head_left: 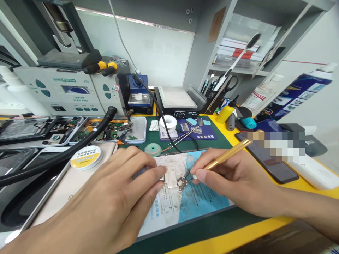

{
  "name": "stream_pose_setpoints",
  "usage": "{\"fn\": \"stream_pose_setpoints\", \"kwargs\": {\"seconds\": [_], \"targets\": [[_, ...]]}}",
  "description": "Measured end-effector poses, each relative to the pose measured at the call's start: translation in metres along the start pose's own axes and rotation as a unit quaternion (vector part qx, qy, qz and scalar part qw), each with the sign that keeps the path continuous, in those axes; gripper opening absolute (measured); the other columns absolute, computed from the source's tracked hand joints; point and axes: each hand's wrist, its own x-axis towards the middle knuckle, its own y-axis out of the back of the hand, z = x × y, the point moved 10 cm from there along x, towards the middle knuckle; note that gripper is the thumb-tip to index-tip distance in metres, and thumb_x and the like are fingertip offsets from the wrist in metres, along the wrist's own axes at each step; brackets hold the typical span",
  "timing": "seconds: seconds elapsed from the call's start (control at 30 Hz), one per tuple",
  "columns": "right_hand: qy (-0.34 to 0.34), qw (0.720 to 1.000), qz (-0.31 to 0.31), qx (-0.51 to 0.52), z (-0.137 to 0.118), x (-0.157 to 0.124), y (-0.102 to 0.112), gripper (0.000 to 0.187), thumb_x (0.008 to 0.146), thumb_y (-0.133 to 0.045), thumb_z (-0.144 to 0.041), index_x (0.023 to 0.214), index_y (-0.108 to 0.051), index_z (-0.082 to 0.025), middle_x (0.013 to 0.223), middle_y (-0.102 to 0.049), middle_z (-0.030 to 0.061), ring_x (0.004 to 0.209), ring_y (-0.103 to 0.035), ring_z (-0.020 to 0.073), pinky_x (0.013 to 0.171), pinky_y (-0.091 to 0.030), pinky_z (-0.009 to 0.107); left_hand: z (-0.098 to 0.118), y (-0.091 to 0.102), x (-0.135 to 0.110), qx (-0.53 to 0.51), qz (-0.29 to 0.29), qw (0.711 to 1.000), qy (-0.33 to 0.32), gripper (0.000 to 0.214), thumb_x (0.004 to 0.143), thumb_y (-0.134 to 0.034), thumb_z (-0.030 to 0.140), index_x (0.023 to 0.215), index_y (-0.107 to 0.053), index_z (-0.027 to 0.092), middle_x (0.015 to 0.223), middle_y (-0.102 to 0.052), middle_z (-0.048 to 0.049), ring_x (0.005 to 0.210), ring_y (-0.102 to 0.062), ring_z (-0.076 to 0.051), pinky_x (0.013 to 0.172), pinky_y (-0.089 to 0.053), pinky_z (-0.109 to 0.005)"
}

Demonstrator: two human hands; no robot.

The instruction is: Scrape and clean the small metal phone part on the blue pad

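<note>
My left hand (116,197) rests on the work mat, its fingers pinched on a small metal plate (171,179) and pressing it down. My right hand (227,176) grips a gold-coloured tool (227,154) like a pen, with the tip pointing down-left at a tiny metal part (182,183) beside the plate. Both lie on a stained white and blue sheet (196,197) near the front edge of the green mat.
A round yellow-lidded tin (86,157) sits on a phone back at left, a black hose (66,150) crossing it. Trays of phone parts, a soldering station (66,90), a hot plate (176,100), a solder spool (168,124) and tweezers (182,138) stand behind. A dark phone (267,160) lies at right.
</note>
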Motion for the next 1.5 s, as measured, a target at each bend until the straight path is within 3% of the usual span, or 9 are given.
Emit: {"fn": "stream_pose_setpoints", "kwargs": {"seconds": [0.5, 1.1, 1.3, 1.5], "targets": [[0.021, 0.998, -0.024, -0.052, -0.0027, -0.0029, -0.0040, 0.025, 0.100, -0.067, -0.044, 0.097, -0.075, -0.021, 0.080, -0.062, 0.0037, 0.061, -0.047, 0.0144, 0.050, -0.034, 0.028, -0.0021, -0.0014, -0.0005, 0.000, -0.005, 1.000, 0.004, 0.019, 0.108, -0.056, 0.014, 0.122, -0.063, 0.024, 0.117, -0.060, -0.0047, 0.106, -0.053, -0.019, 0.096, -0.041, -0.040], [0.012, 1.000, 0.013, -0.022, -0.0027, -0.0013, 0.0013, 0.019, 0.098, -0.067, -0.037, 0.088, -0.067, -0.021, 0.065, -0.050, -0.0028, 0.050, -0.038, 0.0113, 0.044, -0.031, 0.026, -0.0011, -0.0008, 0.0006, 0.005, -0.001, 1.000, -0.001, 0.017, 0.108, -0.055, 0.014, 0.119, -0.063, 0.024, 0.117, -0.060, -0.0046, 0.106, -0.054, -0.019, 0.094, -0.041, -0.040], [0.003, 1.000, 0.008, 0.014, 0.0003, -0.0005, 0.0006, 0.015, 0.095, -0.071, -0.033, 0.089, -0.065, -0.022, 0.059, -0.042, -0.0071, 0.047, -0.034, 0.0094, 0.043, -0.025, 0.024, 0.0009, 0.0004, 0.0010, 0.006, 0.002, 1.000, -0.003, 0.017, 0.107, -0.056, 0.012, 0.118, -0.063, 0.023, 0.117, -0.061, -0.0053, 0.106, -0.054, -0.020, 0.098, -0.040, -0.041], [-0.002, 1.000, -0.005, 0.005, 0.0012, 0.0006, -0.0003, 0.019, 0.099, -0.069, -0.038, 0.091, -0.067, -0.021, 0.064, -0.050, -0.0034, 0.053, -0.039, 0.0116, 0.046, -0.032, 0.026, -0.0014, 0.0002, 0.0005, -0.002, -0.002, 1.000, -0.008, 0.017, 0.107, -0.056, 0.012, 0.119, -0.063, 0.022, 0.116, -0.060, -0.0048, 0.106, -0.053, -0.020, 0.098, -0.040, -0.041]]}}
